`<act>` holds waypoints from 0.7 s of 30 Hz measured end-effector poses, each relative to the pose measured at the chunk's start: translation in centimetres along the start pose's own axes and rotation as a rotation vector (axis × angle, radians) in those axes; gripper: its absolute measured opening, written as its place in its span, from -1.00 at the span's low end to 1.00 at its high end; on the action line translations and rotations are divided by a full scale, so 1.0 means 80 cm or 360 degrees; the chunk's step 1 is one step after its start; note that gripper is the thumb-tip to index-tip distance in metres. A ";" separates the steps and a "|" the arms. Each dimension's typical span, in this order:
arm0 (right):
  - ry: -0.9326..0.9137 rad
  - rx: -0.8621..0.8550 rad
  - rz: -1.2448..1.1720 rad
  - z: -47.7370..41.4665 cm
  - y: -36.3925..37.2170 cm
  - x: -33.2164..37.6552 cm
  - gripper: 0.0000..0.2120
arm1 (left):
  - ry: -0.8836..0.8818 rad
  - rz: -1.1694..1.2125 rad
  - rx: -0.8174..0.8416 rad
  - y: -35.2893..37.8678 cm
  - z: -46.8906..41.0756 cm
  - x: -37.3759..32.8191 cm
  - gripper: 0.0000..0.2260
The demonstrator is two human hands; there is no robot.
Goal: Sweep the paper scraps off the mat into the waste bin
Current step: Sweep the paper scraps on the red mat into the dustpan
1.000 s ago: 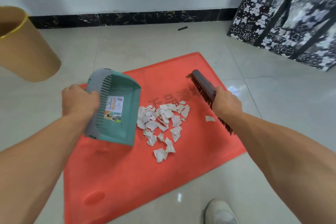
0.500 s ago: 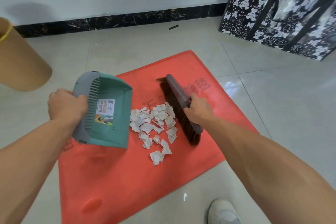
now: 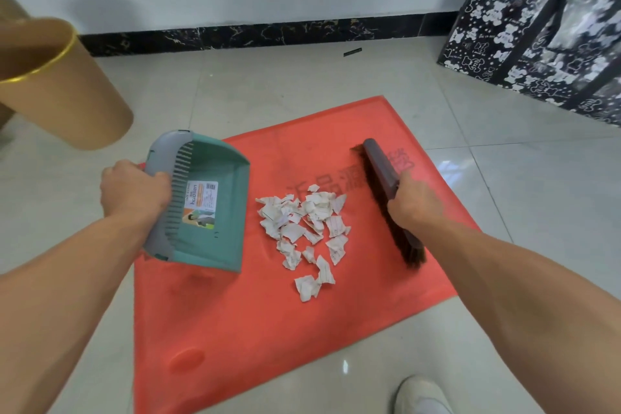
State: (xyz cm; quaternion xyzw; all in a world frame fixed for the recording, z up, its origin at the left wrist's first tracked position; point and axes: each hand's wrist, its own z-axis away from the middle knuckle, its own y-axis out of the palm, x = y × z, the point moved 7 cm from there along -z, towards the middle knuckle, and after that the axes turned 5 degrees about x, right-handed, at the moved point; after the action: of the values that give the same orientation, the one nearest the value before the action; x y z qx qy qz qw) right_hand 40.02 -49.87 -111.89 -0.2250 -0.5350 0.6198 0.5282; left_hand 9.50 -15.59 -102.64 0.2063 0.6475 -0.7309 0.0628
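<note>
The left hand (image 3: pixel 134 190) grasps the dustpan (image 3: pixel 201 205); the right hand (image 3: pixel 415 200) grasps the brush (image 3: pixel 383 171). Paper scraps (image 3: pixel 305 228) lie piled on the mat (image 3: pixel 268 329) between them, apparently untouched. The waste bin (image 3: pixel 64 94) stands far left.

Torn white paper scraps (image 3: pixel 307 232) I see heaped mid-mat, red mat (image 3: pixel 268 329) flat on tile, tan waste bin (image 3: pixel 64 94) gold-rimmed, upright, well apart at far left, off the mat
</note>
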 end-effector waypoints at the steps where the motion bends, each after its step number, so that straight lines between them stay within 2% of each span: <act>1: -0.0014 0.0027 -0.0039 0.003 0.009 0.006 -0.70 | -0.0015 -0.0004 0.0003 0.000 0.001 0.003 -0.65; 5: -0.0094 0.0110 -0.0216 0.012 0.029 0.043 -0.71 | -0.0054 -0.0009 0.0018 0.005 0.005 0.010 -0.65; 11: -0.0229 -0.0131 -0.0133 0.000 -0.016 0.046 -0.80 | -0.0040 0.0001 0.0014 0.007 0.001 0.009 -0.60; 17: 0.0095 -0.0332 -0.0079 -0.013 -0.044 -0.036 -0.84 | -0.0011 0.0004 0.0025 0.009 0.000 0.009 -0.60; 21: 0.0151 -0.0292 -0.0224 -0.014 -0.029 -0.050 -0.81 | 0.0019 -0.0005 0.0021 0.009 0.003 0.007 -0.61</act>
State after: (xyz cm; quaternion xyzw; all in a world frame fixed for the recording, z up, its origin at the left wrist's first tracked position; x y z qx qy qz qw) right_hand 43.30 -53.31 -111.28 -0.2632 -0.5783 0.5183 0.5725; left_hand 9.19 -15.85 -103.49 0.2100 0.6433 -0.7341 0.0563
